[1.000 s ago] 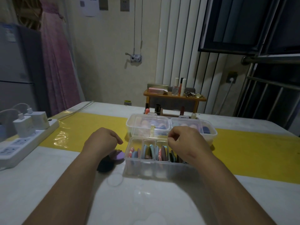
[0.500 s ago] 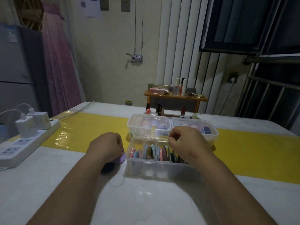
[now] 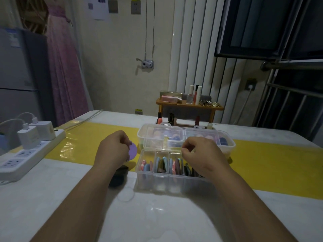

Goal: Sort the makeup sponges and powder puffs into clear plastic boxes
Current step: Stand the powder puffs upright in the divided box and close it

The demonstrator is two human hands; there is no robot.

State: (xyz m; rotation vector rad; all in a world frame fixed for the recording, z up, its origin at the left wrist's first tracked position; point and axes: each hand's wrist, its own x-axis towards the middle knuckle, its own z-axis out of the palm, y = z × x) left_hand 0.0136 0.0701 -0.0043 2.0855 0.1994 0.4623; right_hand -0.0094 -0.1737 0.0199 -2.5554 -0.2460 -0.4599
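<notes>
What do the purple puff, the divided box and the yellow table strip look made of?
Purple puff: probably soft foam or fabric; matte, no glare. Divided box: clear rigid plastic, glossy; the puffs inside show through its walls. Yellow strip: likely vinyl or film, shiny; wrinkled highlights near its left end.

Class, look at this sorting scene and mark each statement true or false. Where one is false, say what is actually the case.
1. The left hand holds a round lilac powder puff. True.
2. Puffs stand on edge in the open, divided clear plastic box. True.
3. The rear-left clear plastic box has its lid off. False: its lid is on.
4. The white power strip lies to the right of the boxes. False: it lies far to their left.
</notes>
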